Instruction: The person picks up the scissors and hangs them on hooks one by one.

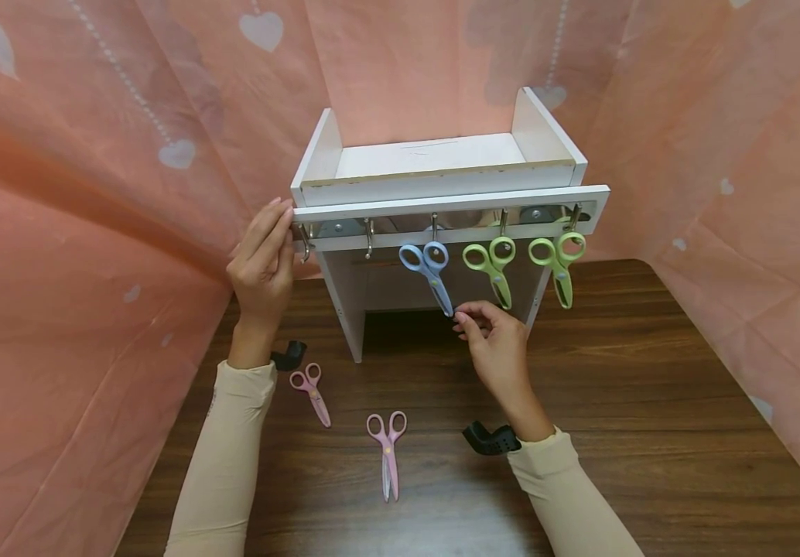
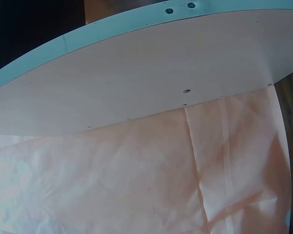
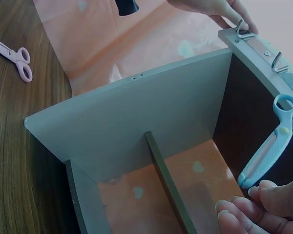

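Note:
Blue scissors (image 1: 435, 278) hang by a handle loop from the middle hook of a white hook rail (image 1: 456, 203). At their lower tip is my right hand (image 1: 500, 352), thumb and forefinger pinching the end of the blades; the right wrist view shows the fingertips (image 3: 263, 190) at the tip of the blue scissors (image 3: 268, 146). My left hand (image 1: 261, 263) holds the left end of the rail with its fingers against the edge. Two green scissors (image 1: 494, 267) (image 1: 560, 267) hang on the hooks to the right. The left wrist view shows no hand.
The two leftmost hooks (image 1: 369, 238) carry nothing. Two pink scissors (image 1: 312, 398) (image 1: 389, 456) lie on the wooden table (image 1: 637, 387). Behind the rail stands a white shelf unit (image 1: 344, 309), with pink curtains (image 1: 400, 70) around it.

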The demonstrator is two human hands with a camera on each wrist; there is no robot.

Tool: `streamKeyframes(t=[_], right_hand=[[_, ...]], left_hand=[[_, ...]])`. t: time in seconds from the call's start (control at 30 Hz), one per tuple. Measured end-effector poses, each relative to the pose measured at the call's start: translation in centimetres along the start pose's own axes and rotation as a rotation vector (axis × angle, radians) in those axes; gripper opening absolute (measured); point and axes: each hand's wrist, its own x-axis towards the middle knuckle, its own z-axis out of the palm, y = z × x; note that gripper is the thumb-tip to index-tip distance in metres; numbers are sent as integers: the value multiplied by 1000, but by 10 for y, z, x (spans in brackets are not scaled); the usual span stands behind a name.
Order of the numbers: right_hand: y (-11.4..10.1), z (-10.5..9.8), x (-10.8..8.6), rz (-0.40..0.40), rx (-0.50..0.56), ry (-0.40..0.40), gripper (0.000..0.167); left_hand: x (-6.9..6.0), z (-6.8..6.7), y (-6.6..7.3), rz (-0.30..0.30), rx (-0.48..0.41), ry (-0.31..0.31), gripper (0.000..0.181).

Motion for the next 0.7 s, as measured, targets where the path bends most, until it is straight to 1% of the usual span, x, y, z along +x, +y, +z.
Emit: streamKeyframes(t=[0.17, 0.37, 0.7], right_hand=[[3, 1, 0, -12, 2, 6, 5], [2, 1, 0, -1, -1, 4, 5], [4, 0, -2, -9, -22, 3, 7]], left_hand=[[0, 0, 0, -3, 2, -2, 36], [0, 0, 0, -6, 7, -5, 35], [-4, -1, -4, -15, 0, -15, 35]])
